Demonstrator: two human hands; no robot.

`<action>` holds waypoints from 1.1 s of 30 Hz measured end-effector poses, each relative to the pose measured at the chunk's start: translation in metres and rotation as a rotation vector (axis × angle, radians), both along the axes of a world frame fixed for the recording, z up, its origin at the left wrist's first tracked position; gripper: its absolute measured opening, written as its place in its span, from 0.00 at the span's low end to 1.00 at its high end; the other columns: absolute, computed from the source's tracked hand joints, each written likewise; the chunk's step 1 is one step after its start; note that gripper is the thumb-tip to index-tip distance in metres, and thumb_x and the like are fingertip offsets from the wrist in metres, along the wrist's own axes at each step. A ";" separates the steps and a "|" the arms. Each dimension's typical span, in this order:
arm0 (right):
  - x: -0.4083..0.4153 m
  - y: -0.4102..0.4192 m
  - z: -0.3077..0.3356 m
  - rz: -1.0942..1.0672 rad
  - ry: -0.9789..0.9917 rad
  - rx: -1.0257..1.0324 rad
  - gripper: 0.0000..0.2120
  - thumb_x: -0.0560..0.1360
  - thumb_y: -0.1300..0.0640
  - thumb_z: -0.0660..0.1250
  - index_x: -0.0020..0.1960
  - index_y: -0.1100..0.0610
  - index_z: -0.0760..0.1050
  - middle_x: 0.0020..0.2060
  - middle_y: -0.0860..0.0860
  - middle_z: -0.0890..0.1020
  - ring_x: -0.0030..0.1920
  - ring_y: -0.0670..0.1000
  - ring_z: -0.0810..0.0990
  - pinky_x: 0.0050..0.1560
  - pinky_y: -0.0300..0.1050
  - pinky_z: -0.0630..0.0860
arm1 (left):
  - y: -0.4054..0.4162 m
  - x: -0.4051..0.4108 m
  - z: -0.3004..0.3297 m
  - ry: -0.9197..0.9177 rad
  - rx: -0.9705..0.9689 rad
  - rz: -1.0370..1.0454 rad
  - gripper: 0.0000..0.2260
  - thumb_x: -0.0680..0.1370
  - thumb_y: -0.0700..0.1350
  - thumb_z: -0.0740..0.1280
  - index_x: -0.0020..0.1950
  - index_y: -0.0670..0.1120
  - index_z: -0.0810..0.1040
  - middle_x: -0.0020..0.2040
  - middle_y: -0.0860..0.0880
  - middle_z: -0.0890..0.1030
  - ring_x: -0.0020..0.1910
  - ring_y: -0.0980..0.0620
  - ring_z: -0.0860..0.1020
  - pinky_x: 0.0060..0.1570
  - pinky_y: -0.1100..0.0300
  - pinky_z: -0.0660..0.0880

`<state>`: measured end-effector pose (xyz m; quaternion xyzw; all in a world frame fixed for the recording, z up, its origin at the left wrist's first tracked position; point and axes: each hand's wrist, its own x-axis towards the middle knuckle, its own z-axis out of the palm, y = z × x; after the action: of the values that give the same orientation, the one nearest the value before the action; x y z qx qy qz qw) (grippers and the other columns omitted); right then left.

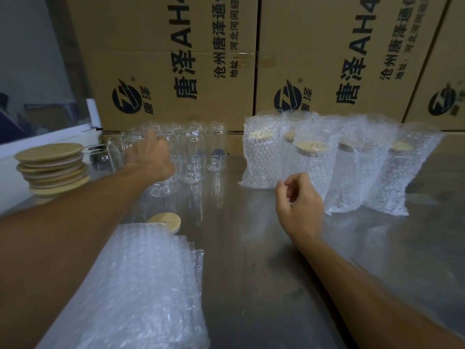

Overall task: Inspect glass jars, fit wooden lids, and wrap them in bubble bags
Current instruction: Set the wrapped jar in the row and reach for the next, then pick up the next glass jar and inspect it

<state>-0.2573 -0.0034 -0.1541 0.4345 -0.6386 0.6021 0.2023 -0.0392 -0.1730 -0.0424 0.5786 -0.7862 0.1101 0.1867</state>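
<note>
Several empty glass jars (216, 149) stand clustered at the back left of the steel table (251, 248). My left hand (148, 153) reaches into the cluster and lies over the top of a front jar (161, 188). Its fingertips are hidden among the glass, so the hold is unclear. My right hand (298, 200) hovers mid-table with loosely curled fingers and holds nothing. A stack of wooden lids (52, 170) sits at the far left. A single lid (164, 221) lies by the pile of flat bubble bags (141, 285). Several wrapped, lidded jars (259, 157) stand at the back right.
Large printed cardboard boxes (176, 64) form a wall behind the table. One jar (100, 157) lies on its side beside the lid stack. A white ledge (45, 138) runs along the left edge.
</note>
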 end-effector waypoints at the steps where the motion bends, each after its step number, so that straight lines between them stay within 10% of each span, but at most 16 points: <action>1: 0.001 0.000 -0.001 -0.009 0.024 0.026 0.11 0.78 0.58 0.70 0.43 0.51 0.69 0.30 0.43 0.73 0.31 0.43 0.73 0.33 0.36 0.65 | 0.001 0.000 0.000 0.010 -0.013 -0.005 0.15 0.77 0.40 0.70 0.62 0.38 0.74 0.65 0.42 0.64 0.49 0.42 0.71 0.46 0.48 0.69; 7: 0.003 0.002 -0.002 0.067 0.090 0.198 0.06 0.77 0.57 0.71 0.45 0.55 0.73 0.32 0.48 0.77 0.32 0.51 0.76 0.34 0.46 0.71 | 0.022 -0.008 -0.013 -0.041 -0.135 -0.080 0.12 0.77 0.35 0.68 0.61 0.39 0.77 0.65 0.41 0.72 0.63 0.37 0.74 0.64 0.41 0.70; 11: 0.004 0.003 -0.005 0.158 0.146 0.363 0.07 0.78 0.53 0.70 0.54 0.53 0.74 0.43 0.46 0.77 0.36 0.51 0.78 0.41 0.50 0.75 | 0.056 -0.017 -0.025 -0.021 -0.190 -0.282 0.14 0.75 0.30 0.68 0.58 0.41 0.75 0.60 0.44 0.73 0.54 0.39 0.77 0.54 0.44 0.75; 18: 0.013 0.009 -0.004 0.344 0.103 0.629 0.46 0.70 0.29 0.68 0.80 0.42 0.51 0.69 0.41 0.72 0.45 0.44 0.82 0.54 0.53 0.79 | 0.108 -0.019 -0.040 -0.034 -0.160 -0.690 0.12 0.72 0.35 0.73 0.52 0.43 0.75 0.73 0.46 0.61 0.56 0.40 0.79 0.46 0.47 0.78; 23: 0.023 0.022 -0.004 0.533 -0.008 0.419 0.36 0.65 0.25 0.69 0.65 0.18 0.52 0.60 0.26 0.73 0.49 0.44 0.84 0.53 0.48 0.80 | 0.142 -0.027 -0.057 0.300 -0.059 -0.855 0.09 0.75 0.32 0.70 0.52 0.41 0.76 0.74 0.46 0.66 0.63 0.44 0.77 0.58 0.52 0.74; 29: 0.032 0.034 -0.001 0.528 0.066 0.324 0.33 0.68 0.36 0.71 0.69 0.34 0.61 0.60 0.23 0.70 0.60 0.34 0.76 0.53 0.25 0.70 | 0.183 -0.046 -0.093 0.919 0.231 -0.649 0.35 0.73 0.31 0.65 0.76 0.52 0.58 0.71 0.52 0.68 0.66 0.56 0.68 0.55 0.75 0.62; 33: 0.030 0.032 -0.005 0.515 0.057 0.286 0.36 0.69 0.44 0.79 0.73 0.44 0.67 0.65 0.33 0.72 0.65 0.43 0.76 0.57 0.44 0.79 | 0.188 -0.052 -0.108 1.073 0.354 -0.571 0.40 0.72 0.29 0.64 0.79 0.51 0.53 0.74 0.49 0.65 0.68 0.57 0.66 0.62 0.69 0.64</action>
<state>-0.2271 0.0286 -0.1595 0.6230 -0.5800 0.5250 -0.0026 -0.0917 0.0150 -0.1507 0.3429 -0.7128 -0.3813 0.4785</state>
